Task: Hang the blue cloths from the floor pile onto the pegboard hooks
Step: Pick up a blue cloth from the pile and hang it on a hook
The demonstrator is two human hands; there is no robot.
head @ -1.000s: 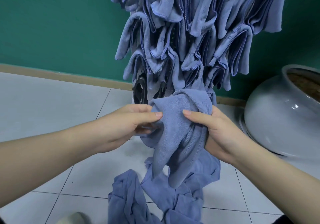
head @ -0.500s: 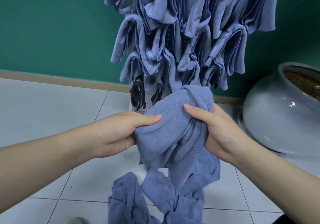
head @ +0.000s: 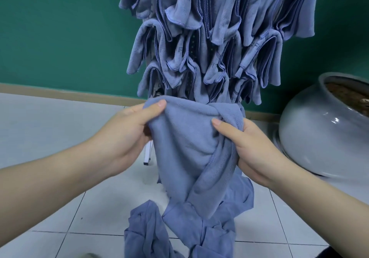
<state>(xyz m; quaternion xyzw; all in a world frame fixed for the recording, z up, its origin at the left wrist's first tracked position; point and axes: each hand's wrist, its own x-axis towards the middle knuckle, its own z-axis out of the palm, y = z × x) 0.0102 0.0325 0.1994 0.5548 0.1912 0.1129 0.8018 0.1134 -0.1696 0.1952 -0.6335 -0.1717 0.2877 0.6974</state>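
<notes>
A soft blue microfibre cloth [head: 191,144] hangs at the centre of the view, held up between both hands in front of the lowest row of hung blue cloths [head: 209,44]. The left hand [head: 127,136], coming in from 8 o'clock, pinches the cloth's upper left corner, thumb on the near face and the other fingers curled behind the fabric. The right hand [head: 253,148], coming in from 4 o'clock, grips the bunched right edge, thumb pressed across the front and the fingers wrapped round the back (only the thumb and knuckles show clearly). The cloth's top edge runs between the two hands and its lower part drapes down to a point.

Below it, at 6 o'clock, the crumpled pile of blue cloths [head: 179,231] lies on the pale grey tiled floor [head: 50,130]; the held cloth's tip overlaps the pile in view, and whether it touches cannot be told. At 12 o'clock the hung cloths cover the rack in folded rows against a dark green wall [head: 60,28]. A white rack leg [head: 147,154] shows just behind the left hand. At 3 o'clock a round glazed grey pot [head: 319,134] stands on the floor.
</notes>
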